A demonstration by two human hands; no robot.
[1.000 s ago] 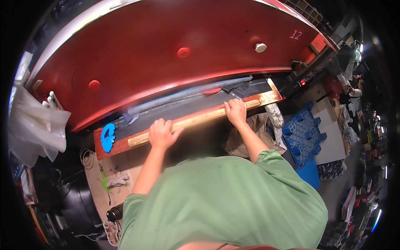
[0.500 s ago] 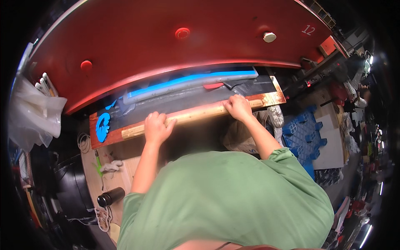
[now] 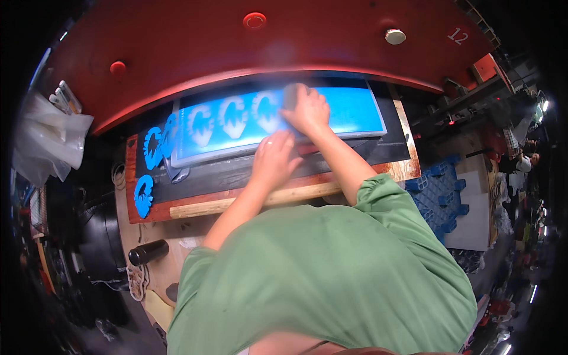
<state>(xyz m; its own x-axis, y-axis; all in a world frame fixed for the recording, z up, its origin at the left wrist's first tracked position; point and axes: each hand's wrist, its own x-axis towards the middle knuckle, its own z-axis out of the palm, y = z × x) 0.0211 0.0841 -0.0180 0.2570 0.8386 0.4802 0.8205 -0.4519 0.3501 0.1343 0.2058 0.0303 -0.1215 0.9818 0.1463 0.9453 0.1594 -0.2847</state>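
Note:
My right hand (image 3: 310,111) is over the middle of a blue sheet (image 3: 349,109), its fingers closed round a dark rounded object (image 3: 290,96) that is blurred and partly hidden. Left of it, a row of pale toothed, heart-like shapes (image 3: 233,116) marks the sheet. My left hand (image 3: 275,157) lies at the sheet's front edge with fingers stretched out and nothing visible in them. The sheet rests on a grey slab (image 3: 231,151) on a black board. Blue toothed cut pieces (image 3: 143,196) lie at the board's left end.
A wooden bar (image 3: 204,207) runs along the board's front edge. Behind stands a red machine (image 3: 331,35) with knobs. At lower left are a black bottle (image 3: 148,252) and clear plastic (image 3: 56,133). A blue pallet (image 3: 441,192) stands at right.
Both hands have left the wooden bar and moved forward to the blue sheet. Far more of the sheet shows from under the red machine. My right hand now holds the dark object.

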